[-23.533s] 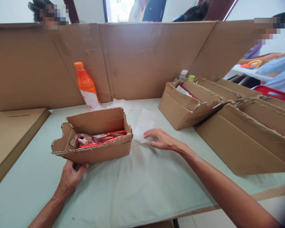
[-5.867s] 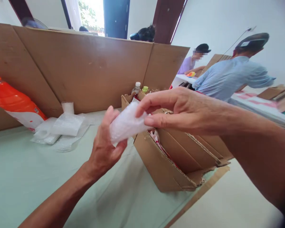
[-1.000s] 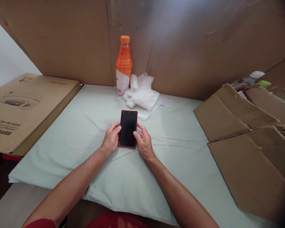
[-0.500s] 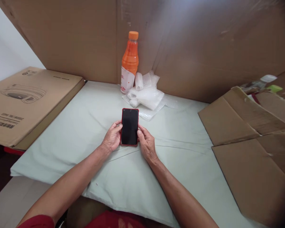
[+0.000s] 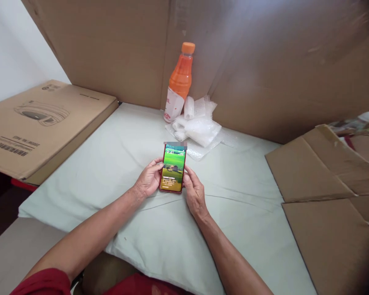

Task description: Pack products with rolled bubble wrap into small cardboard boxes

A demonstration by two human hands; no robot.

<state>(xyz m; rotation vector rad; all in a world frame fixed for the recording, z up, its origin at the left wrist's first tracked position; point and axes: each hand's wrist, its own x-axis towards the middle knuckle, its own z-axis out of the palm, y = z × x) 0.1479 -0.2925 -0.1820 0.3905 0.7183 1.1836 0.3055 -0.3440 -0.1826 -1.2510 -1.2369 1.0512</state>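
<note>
A red-cased phone is held upright over the pale green table cover, its screen lit with a green landscape picture. My left hand grips its left edge, fingers curled behind it. My right hand grips the right edge with the thumb on the side. Both hands rest near the middle of the table.
An orange drink bottle stands at the back against the cardboard wall. Folded bubble wrap lies beside it. A flat printed carton lies left. Torn cardboard boxes crowd the right side.
The phone's screen, dark half a second ago, is lit. My hands stay on the phone; the view has shifted slightly.
</note>
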